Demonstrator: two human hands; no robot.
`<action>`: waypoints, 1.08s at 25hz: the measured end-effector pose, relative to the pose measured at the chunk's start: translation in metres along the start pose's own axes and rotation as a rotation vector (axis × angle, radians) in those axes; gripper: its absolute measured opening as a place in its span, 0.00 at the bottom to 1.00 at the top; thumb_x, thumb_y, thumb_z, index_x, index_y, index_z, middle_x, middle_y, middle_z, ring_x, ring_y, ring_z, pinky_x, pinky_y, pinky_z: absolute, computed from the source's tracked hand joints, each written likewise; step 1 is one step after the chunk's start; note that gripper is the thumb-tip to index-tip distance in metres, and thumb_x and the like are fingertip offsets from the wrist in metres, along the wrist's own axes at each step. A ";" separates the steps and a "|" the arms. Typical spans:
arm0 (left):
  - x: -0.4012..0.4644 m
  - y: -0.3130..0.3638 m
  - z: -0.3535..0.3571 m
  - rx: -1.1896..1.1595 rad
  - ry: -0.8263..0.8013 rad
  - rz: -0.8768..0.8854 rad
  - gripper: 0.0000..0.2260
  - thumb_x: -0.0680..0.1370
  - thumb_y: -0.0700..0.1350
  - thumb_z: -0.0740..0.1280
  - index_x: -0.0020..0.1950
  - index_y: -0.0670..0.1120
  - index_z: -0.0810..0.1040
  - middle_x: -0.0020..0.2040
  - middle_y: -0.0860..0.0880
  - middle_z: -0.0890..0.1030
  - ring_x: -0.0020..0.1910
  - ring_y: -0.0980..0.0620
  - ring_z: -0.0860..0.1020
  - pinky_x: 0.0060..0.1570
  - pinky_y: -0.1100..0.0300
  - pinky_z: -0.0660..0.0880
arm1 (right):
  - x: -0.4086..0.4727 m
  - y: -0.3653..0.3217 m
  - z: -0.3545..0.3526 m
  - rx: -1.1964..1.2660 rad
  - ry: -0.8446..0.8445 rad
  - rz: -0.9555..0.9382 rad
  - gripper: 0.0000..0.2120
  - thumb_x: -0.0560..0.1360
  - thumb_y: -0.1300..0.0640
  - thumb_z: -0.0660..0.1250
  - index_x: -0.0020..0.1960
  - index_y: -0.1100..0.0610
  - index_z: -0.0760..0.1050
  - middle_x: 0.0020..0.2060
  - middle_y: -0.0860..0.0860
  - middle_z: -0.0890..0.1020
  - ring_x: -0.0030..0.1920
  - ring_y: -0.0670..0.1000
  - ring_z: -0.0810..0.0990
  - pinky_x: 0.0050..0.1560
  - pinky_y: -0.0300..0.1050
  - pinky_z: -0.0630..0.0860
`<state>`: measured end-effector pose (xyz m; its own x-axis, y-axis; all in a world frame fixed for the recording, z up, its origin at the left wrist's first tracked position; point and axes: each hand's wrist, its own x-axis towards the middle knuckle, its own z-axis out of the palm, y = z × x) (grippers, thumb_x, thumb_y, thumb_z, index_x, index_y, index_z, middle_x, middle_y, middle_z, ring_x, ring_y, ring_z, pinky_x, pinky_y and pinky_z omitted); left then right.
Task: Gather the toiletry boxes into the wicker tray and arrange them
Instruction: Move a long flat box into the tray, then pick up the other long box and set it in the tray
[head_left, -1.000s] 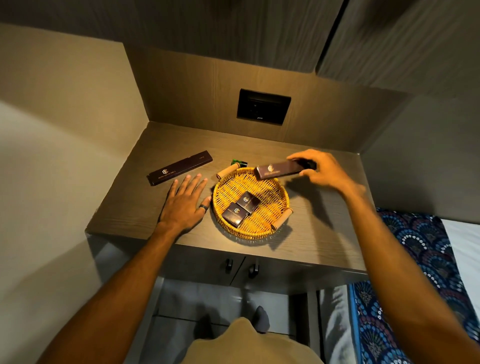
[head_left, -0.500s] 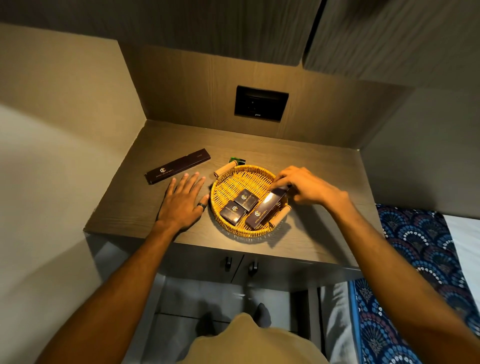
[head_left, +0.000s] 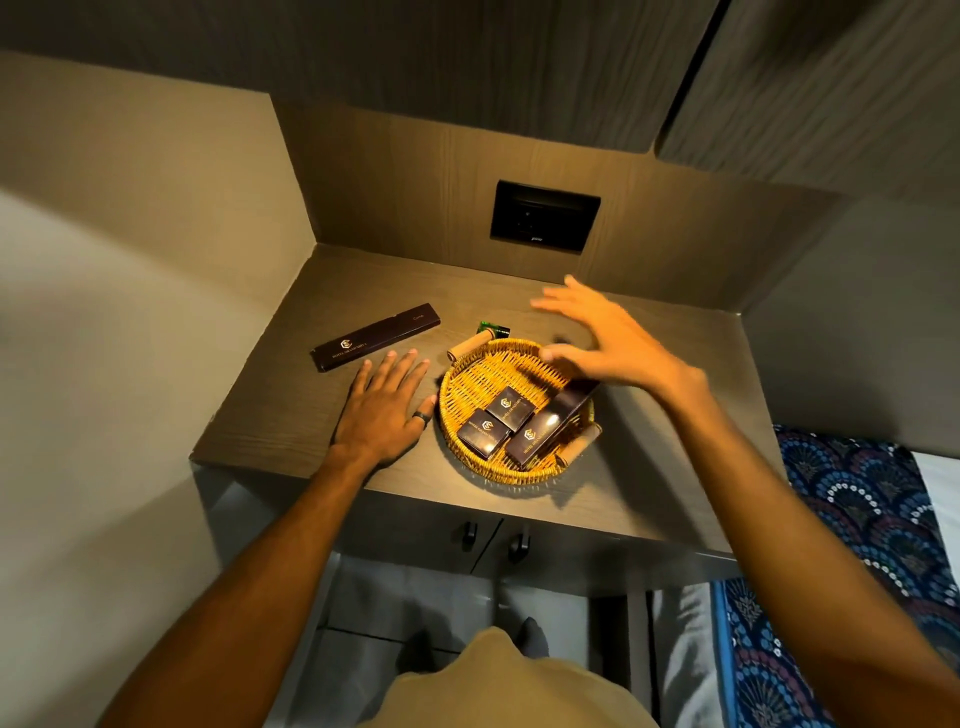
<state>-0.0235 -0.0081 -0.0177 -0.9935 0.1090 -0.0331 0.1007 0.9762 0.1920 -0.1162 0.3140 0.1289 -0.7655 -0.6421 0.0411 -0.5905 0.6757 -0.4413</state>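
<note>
A round wicker tray (head_left: 478, 369) with two wooden handles sits on the dark wooden counter (head_left: 291, 395). Inside it lie two small dark boxes (head_left: 493, 423) side by side and a medium dark box (head_left: 548, 428) laid diagonally at their right. A long dark box (head_left: 376, 336) rests on the counter to the tray's upper left. My left hand (head_left: 387, 408) lies flat on the counter, fingers spread, just left of the tray. My right hand (head_left: 608, 343) hovers open above the tray's far right edge, holding nothing.
A small green item (head_left: 493, 328) lies behind the tray's far handle. A black wall socket (head_left: 544, 215) is set in the back panel. Walls close in left and right. Cabinet doors with knobs (head_left: 493, 538) sit below the counter; patterned bedding (head_left: 852, 519) lies at right.
My right hand set the medium box into the tray, let go of it, and lifted up and back with fingers spread. My left hand stayed flat on the counter.
</note>
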 end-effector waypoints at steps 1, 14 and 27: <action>-0.001 0.001 -0.001 0.011 -0.010 0.002 0.30 0.84 0.63 0.45 0.85 0.54 0.49 0.85 0.49 0.51 0.84 0.47 0.46 0.81 0.42 0.41 | 0.018 -0.019 0.009 -0.034 0.102 -0.001 0.34 0.77 0.39 0.67 0.79 0.49 0.67 0.81 0.55 0.65 0.83 0.59 0.55 0.80 0.65 0.56; -0.008 0.001 -0.005 0.154 -0.031 0.002 0.31 0.83 0.60 0.51 0.84 0.52 0.49 0.85 0.46 0.54 0.84 0.43 0.48 0.80 0.39 0.42 | 0.183 -0.134 0.136 -0.218 -0.348 0.233 0.27 0.77 0.54 0.68 0.76 0.45 0.70 0.71 0.57 0.72 0.76 0.63 0.67 0.73 0.68 0.66; -0.007 0.001 0.002 0.017 0.040 -0.032 0.30 0.83 0.62 0.47 0.84 0.56 0.48 0.85 0.51 0.50 0.84 0.45 0.47 0.80 0.42 0.40 | 0.099 -0.039 -0.017 -0.250 0.000 -0.145 0.27 0.75 0.58 0.73 0.73 0.54 0.72 0.65 0.56 0.78 0.65 0.58 0.76 0.65 0.56 0.74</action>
<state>-0.0163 -0.0071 -0.0193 -0.9975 0.0701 0.0005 0.0691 0.9821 0.1751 -0.1733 0.2302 0.1651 -0.6686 -0.7384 0.0880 -0.7384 0.6452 -0.1964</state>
